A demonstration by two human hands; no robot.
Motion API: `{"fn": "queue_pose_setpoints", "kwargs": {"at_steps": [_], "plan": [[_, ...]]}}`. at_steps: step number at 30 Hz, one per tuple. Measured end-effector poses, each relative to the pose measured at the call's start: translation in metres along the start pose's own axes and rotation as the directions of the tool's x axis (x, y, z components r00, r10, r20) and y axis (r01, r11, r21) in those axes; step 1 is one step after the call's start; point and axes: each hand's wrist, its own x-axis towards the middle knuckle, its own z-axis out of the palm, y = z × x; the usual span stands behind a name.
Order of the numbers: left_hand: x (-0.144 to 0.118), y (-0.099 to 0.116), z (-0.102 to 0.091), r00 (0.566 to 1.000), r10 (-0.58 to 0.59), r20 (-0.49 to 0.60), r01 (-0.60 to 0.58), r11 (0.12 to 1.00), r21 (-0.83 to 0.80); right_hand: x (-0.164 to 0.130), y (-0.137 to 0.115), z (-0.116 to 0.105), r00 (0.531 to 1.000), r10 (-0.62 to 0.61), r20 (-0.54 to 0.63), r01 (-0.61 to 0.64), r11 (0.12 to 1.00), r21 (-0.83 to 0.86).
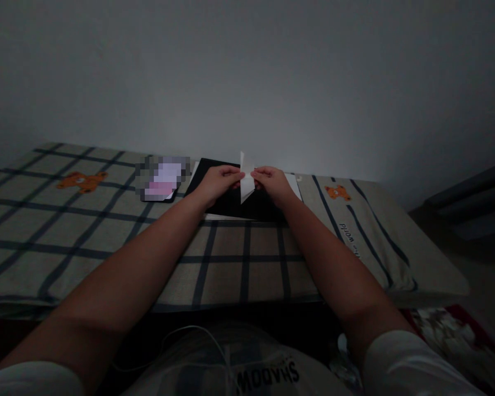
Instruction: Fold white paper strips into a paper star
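Note:
A small piece of folded white paper (247, 190) is held up between my two hands, with a pointed flap rising at its top and another pointing down. My left hand (223, 179) pinches its left edge between thumb and fingers. On the opposite edge, my right hand (271, 179) has a matching pinch. Both hands are over a flat black board or folder (231, 208), which lies on white sheets (295, 186) that stick out around its edges.
A phone with a lit, blurred screen (163, 179) lies left of the black board. Beneath everything is a checked cloth (119, 231) with orange bear prints, its far edge against a grey wall (247, 77). A white cable (190, 328) loops near my lap.

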Motion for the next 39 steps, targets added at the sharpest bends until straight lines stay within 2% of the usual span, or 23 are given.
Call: {"fn": "queue_pose_setpoints", "kwargs": {"at_steps": [3,8,15,19,21,23,26,29,33,36,39], "plan": [[0.001,-0.001,-0.001,1.000,-0.025,0.000,0.025,0.999,-0.028,0.001,0.001,0.000,1.000,0.012,-0.011,-0.011,0.999,0.051],[0.004,-0.005,-0.003,0.998,0.037,-0.059,-0.038,0.999,-0.025,-0.001,0.000,0.000,0.994,0.062,0.089,-0.067,0.996,0.063],[0.003,-0.003,0.000,0.998,0.024,-0.050,-0.030,0.989,-0.145,-0.003,0.002,-0.001,0.990,-0.018,0.141,0.003,0.995,0.102],[-0.001,0.006,0.000,0.993,-0.100,0.062,0.112,0.961,-0.254,0.001,0.003,-0.002,0.998,-0.048,0.050,0.046,0.998,0.048],[-0.003,0.010,0.000,0.975,-0.182,0.126,0.209,0.943,-0.257,0.003,0.004,-0.003,0.997,-0.080,0.002,0.080,0.997,-0.008],[-0.005,0.011,0.000,0.965,-0.208,0.160,0.241,0.944,-0.226,0.004,0.005,-0.004,0.994,-0.110,-0.018,0.110,0.993,-0.034],[-0.006,0.009,0.001,0.973,-0.183,0.139,0.208,0.960,-0.189,0.002,0.002,-0.004,0.995,-0.101,-0.024,0.100,0.995,-0.021],[-0.004,0.005,0.001,0.984,-0.162,0.077,0.172,0.975,-0.144,-0.001,-0.003,-0.002,1.000,-0.023,-0.013,0.024,0.998,0.055],[-0.002,0.005,0.001,0.996,-0.079,-0.032,0.077,0.996,-0.045,-0.004,-0.005,0.001,0.995,0.068,0.076,-0.079,0.987,0.144],[-0.003,0.006,0.002,0.998,-0.033,-0.050,0.032,0.999,-0.009,-0.004,-0.002,0.001,0.994,0.056,0.093,-0.065,0.993,0.102],[-0.005,0.006,0.004,0.998,-0.059,-0.015,0.058,0.997,-0.049,-0.003,0.000,-0.001,0.998,0.013,0.064,-0.016,0.999,0.041]]}}
